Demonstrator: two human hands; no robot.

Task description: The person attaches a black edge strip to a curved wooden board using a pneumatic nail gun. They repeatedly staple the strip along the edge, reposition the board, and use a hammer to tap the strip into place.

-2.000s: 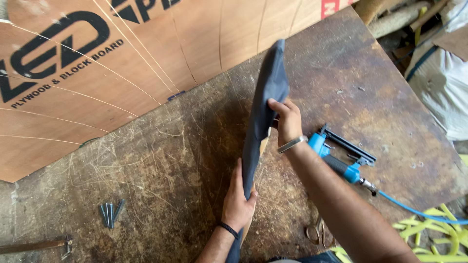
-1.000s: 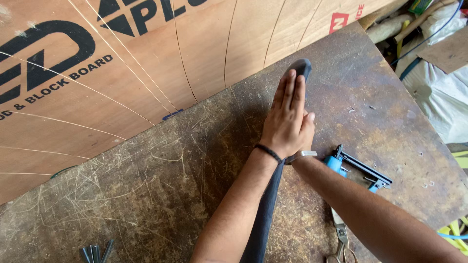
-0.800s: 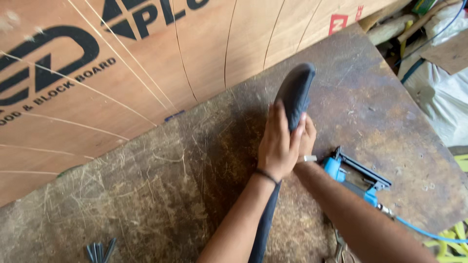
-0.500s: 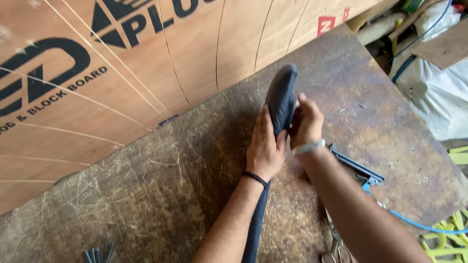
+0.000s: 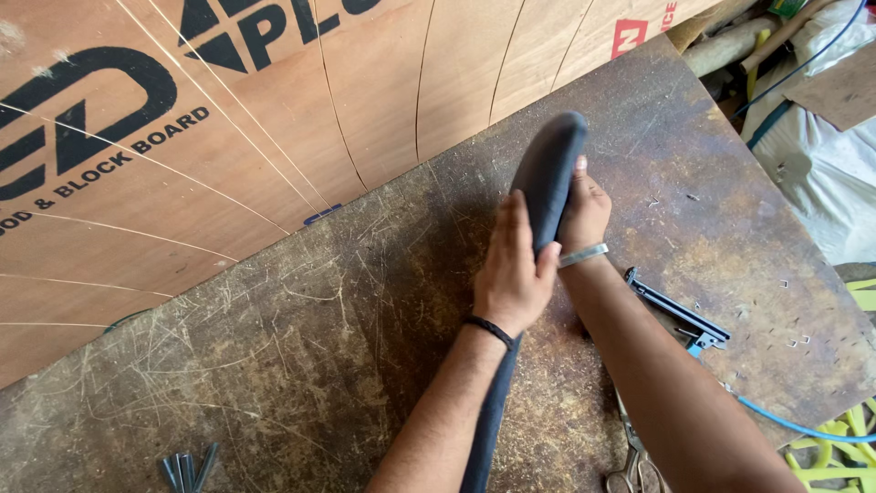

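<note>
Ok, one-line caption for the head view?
Left hand and right hand clasp a dark padded panel upright on a scratched workbench.

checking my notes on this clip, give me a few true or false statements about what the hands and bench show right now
1. Both hands grip the dark padded piece. True: left hand and right hand press its two sides.
2. The padded piece lies flat on the workbench. False: it stands on edge.
3. The right hand holds the blue stapler. False: the stapler lies on the bench beside the right forearm.
4. Scissors lie near the lower edge. True.
5. The left wrist wears a metal bangle. False: it wears a dark band.
</note>
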